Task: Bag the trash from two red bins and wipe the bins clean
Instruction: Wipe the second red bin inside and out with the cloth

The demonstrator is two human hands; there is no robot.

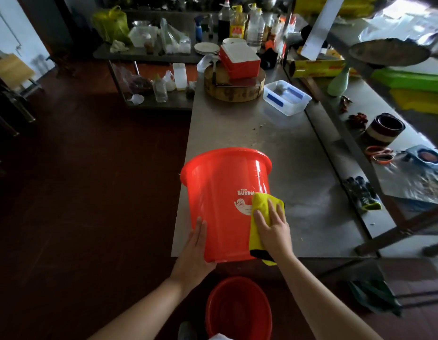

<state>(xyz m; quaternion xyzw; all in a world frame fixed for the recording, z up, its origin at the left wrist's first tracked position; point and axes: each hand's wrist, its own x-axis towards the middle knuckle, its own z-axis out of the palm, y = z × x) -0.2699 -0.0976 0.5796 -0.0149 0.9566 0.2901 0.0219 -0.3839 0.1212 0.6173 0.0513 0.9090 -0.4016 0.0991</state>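
Right fingers [274,213] first: straight and slightly spread, lying flat on the cloth [260,204] and pressing it onto the bin [220,204]. No pinch that I can see; the right hand [271,227] is a flat palm on yellow fabric. The cloth pokes out ahead of the fingertips, and its dark-edged corner hangs below the wrist.

Left fingers [200,229] now: straight, held together, laid along the bin's left wall near the base. The left hand [193,251] cups the bottom corner, with the heel of the palm under the base edge.

The bin sits between the two hands, tipped over. Its base comes back towards the wrists and its mouth points away from the fingertips, up the table [311,204]. So the long axis runs from the palms outward, away from me. The white "Bucket" print faces up, just left of the right fingertips and partly under the cloth.

Below the wrists, between the forearms, a second bin [237,312] stands on the floor, mouth up.

To the right of the right hand, well apart, gloves [362,195] lie at the table's edge. Far beyond the fingertips are a clear tub [286,98] and a round block [233,92].
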